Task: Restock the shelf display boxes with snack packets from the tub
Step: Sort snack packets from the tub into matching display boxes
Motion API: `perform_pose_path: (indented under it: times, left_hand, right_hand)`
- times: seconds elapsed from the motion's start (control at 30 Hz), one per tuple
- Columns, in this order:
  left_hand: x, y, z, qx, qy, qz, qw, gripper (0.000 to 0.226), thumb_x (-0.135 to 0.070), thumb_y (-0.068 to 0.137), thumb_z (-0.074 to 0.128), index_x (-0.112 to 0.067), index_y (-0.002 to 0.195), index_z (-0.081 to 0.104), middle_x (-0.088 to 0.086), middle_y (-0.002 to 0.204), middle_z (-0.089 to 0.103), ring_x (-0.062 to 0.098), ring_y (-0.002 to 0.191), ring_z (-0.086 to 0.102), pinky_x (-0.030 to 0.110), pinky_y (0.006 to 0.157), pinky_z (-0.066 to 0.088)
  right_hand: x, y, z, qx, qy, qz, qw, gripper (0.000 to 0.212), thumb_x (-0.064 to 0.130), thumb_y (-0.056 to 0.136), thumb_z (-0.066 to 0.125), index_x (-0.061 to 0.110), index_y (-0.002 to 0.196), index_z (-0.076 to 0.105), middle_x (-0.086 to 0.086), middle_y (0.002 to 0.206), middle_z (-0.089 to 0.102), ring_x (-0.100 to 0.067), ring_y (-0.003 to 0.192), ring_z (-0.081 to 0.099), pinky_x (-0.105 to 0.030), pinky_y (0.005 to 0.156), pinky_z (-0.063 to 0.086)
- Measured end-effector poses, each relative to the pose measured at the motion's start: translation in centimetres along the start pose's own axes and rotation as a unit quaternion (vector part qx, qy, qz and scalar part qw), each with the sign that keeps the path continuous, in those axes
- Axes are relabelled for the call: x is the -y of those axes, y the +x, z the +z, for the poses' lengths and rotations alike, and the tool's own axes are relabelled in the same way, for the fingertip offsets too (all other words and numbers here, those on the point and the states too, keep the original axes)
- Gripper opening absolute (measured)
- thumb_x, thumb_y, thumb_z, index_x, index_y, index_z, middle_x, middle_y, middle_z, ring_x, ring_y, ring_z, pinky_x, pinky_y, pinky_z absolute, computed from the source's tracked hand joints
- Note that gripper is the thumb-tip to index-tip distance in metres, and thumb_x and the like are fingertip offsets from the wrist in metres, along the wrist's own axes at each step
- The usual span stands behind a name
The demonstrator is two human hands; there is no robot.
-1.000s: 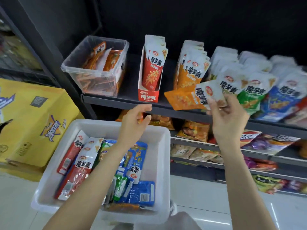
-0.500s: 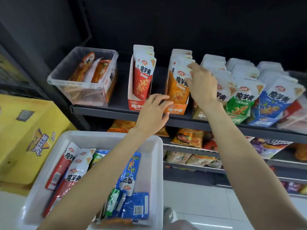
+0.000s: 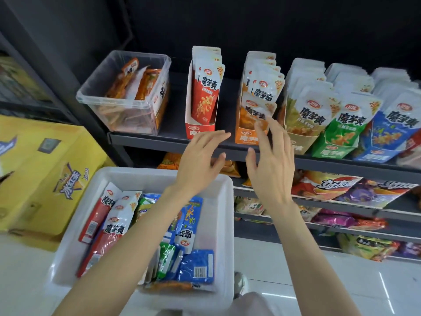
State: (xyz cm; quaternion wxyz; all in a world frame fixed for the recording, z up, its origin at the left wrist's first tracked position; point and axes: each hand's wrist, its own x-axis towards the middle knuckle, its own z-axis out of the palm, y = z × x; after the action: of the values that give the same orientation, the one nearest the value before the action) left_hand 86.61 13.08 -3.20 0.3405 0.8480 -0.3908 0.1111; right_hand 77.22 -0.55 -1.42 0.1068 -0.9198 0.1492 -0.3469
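Observation:
A white tub [image 3: 224, 208] sits low in front of me, holding red, green and blue snack packets [image 3: 189, 226]. On the top shelf stand display boxes: a red one [image 3: 200, 131], an orange one [image 3: 247, 136] full of orange packets [image 3: 262, 94], then tan, green [image 3: 330, 152] and blue ones to the right. My right hand [image 3: 271, 163] hovers with fingers spread just below the front orange packet, holding nothing. My left hand [image 3: 200, 160] is open in front of the shelf edge, between the red and orange boxes, also empty.
A clear plastic bin [image 3: 127, 99] with orange packets stands at the shelf's left end. A yellow carton [image 3: 45, 169] sits on the floor to the left. Lower shelves [image 3: 341, 201] carry crisp bags. The floor is white tile.
My right hand put the orange packet into the orange box, let go and drew back down. My left hand rose from the tub rim to the shelf edge.

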Motion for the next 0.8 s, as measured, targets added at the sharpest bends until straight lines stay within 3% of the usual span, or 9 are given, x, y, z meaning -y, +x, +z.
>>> perform_pose_path:
  times: [0.23, 0.4, 0.5, 0.67, 0.73, 0.8]
  left_hand:
    - [-0.8, 1.5, 0.7, 0.039, 0.008, -0.003, 0.999, 0.047, -0.02, 0.091, 0.058, -0.018, 0.137, 0.048, -0.001, 0.139, 0.05, 0.017, 0.129, 0.041, 0.023, 0.103, 0.027]
    - [-0.8, -0.3, -0.3, -0.027, -0.022, -0.041, 0.999, 0.034, -0.019, 0.088, 0.059, -0.018, 0.121, 0.061, -0.002, 0.116, 0.064, 0.017, 0.11, 0.054, 0.024, 0.091, 0.041]
    - [1.3, -4.1, -2.1, -0.058, -0.025, -0.071, 0.996, 0.029, -0.027, 0.088, 0.054, -0.018, 0.114, 0.063, -0.005, 0.104, 0.067, 0.014, 0.099, 0.057, 0.025, 0.084, 0.044]
    - [8.0, -13.2, -5.7, 0.053, 0.076, -0.192, 0.977, 0.042, -0.041, 0.083, 0.053, -0.017, 0.116, 0.062, -0.002, 0.098, 0.067, 0.024, 0.095, 0.06, 0.036, 0.08, 0.049]
    - [10.4, -16.3, -6.7, 0.13, 0.139, -0.229, 0.955, 0.053, -0.049, 0.079, 0.059, -0.016, 0.121, 0.061, 0.006, 0.104, 0.067, 0.033, 0.1, 0.059, 0.042, 0.084, 0.048]
    - [11.7, -18.3, -7.3, 0.2, 0.176, -0.265, 0.927, 0.06, -0.044, 0.077, 0.071, -0.017, 0.128, 0.056, 0.012, 0.121, 0.06, 0.037, 0.112, 0.051, 0.045, 0.092, 0.042]
  right_hand:
    - [-0.2, 2.3, 0.2, 0.004, 0.006, -0.011, 1.0, 0.043, 0.012, 0.091, 0.051, 0.005, 0.133, 0.052, -0.009, 0.138, 0.05, -0.027, 0.125, 0.047, -0.037, 0.104, 0.04]
    - [1.8, -0.7, 0.6, 0.01, 0.052, -0.039, 0.998, 0.03, 0.009, 0.088, 0.056, 0.008, 0.117, 0.063, -0.009, 0.125, 0.059, -0.026, 0.115, 0.051, -0.038, 0.094, 0.046]
    - [3.7, -3.5, 1.8, 0.086, 0.086, -0.062, 0.991, 0.027, 0.005, 0.085, 0.061, 0.009, 0.112, 0.066, -0.009, 0.121, 0.06, -0.026, 0.113, 0.054, -0.039, 0.096, 0.047]
    - [7.1, -7.3, 5.2, 0.213, 0.118, -0.137, 0.96, 0.024, 0.007, 0.081, 0.065, 0.01, 0.105, 0.068, -0.008, 0.111, 0.065, -0.029, 0.104, 0.06, -0.04, 0.089, 0.051]
    - [8.8, -8.1, 7.0, 0.319, 0.129, -0.159, 0.925, 0.03, 0.01, 0.086, 0.063, 0.012, 0.116, 0.064, -0.007, 0.117, 0.063, -0.029, 0.106, 0.058, -0.038, 0.09, 0.049]
    - [10.6, -8.8, 9.1, 0.448, 0.115, -0.176, 0.869, 0.039, 0.016, 0.094, 0.053, 0.017, 0.133, 0.052, -0.004, 0.132, 0.053, -0.025, 0.12, 0.047, -0.036, 0.1, 0.037]
